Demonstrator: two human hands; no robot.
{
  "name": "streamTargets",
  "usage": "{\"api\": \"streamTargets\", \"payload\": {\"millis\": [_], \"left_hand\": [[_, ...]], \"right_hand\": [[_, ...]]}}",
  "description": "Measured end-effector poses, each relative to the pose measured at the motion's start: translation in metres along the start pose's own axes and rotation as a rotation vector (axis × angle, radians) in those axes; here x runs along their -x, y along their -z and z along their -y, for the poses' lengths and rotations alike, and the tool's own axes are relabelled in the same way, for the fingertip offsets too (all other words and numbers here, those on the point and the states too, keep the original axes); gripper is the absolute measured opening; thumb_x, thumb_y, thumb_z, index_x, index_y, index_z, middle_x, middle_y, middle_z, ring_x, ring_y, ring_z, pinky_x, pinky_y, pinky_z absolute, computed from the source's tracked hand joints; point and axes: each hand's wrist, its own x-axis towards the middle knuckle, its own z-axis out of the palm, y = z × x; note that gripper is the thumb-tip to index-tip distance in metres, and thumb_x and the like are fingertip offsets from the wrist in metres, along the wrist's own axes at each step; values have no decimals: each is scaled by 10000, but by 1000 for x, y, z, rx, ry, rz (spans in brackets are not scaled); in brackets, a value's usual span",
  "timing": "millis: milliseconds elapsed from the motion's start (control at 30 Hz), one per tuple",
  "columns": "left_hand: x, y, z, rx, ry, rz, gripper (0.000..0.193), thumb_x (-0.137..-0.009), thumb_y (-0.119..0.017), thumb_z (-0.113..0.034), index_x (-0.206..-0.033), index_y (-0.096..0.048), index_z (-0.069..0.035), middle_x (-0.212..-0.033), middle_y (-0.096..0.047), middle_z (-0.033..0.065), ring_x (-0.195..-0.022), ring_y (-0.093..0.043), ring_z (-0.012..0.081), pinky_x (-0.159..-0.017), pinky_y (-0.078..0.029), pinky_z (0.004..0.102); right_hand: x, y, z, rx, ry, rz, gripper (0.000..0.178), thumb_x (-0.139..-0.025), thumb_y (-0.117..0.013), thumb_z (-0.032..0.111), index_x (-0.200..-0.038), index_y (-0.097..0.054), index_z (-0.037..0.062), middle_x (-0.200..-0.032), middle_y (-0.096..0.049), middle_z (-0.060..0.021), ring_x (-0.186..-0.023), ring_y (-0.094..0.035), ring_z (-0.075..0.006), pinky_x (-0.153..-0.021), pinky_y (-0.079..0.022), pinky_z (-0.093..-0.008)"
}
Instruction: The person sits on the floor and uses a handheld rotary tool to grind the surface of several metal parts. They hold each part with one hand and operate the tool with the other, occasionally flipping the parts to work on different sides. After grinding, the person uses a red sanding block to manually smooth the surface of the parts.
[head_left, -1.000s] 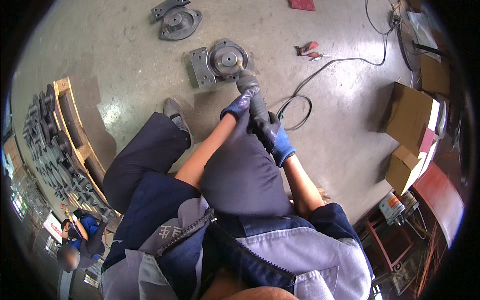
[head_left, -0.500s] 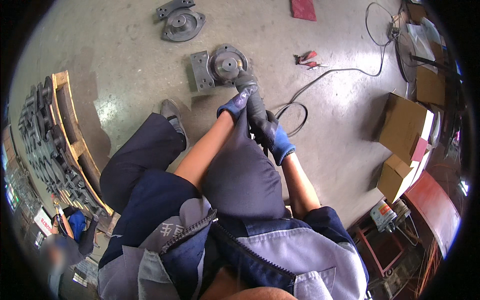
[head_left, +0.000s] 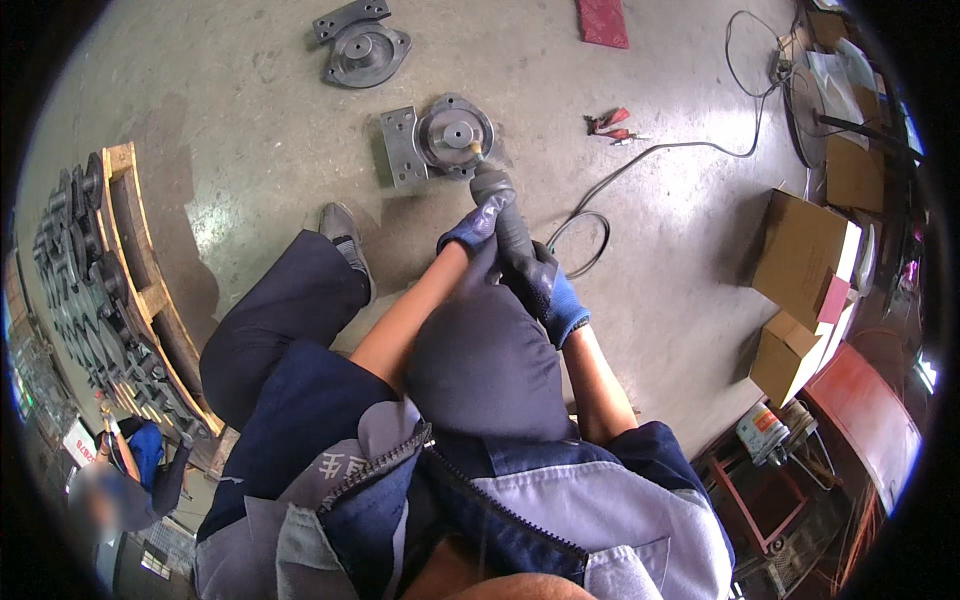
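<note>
- White characters [head_left: 343, 466] mark the grey chest panel [head_left: 296, 482] of the wearer's navy-and-grey jacket [head_left: 640, 510], beside the zip [head_left: 373, 470].
- Red characters stand on a white sign [head_left: 79, 443] near a co-worker [head_left: 135, 492], lower left.
- A pale can [head_left: 757, 437], lower right, carries an orange-and-white label [head_left: 766, 423], its print too small to read.

Pale glare on grey floor [head_left: 640, 270]
</note>
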Motion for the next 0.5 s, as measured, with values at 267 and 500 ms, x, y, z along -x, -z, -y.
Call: {"api": "streamTargets", "payload": {"millis": [267, 500], "left_hand": [[-9, 3, -9, -27, -29, -39, 723, -813, -523, -592, -1217, -544, 7, -1199, -571, 198, -1078, -542, 292, -972, -395, 385], [-11, 5, -13, -52, -42, -67, 713, -813, -524, -587, -1208, -551, 6, -1189, -578, 195, -1070, -547, 291, -963, -403, 385]], "right_hand": [[-13, 10, 40, -418, -400, -17, 379, -877, -596, 282, -1108, -505, -5, -794, -589, -63, -576, -556, -117, -482, -456, -252], [-17, 9, 35, -446, -419, -46, 380, -876, -583, 250, -1139, -495, -9, -792, -592, -70, -564, -566, -131, -459, -451, -258]]}}
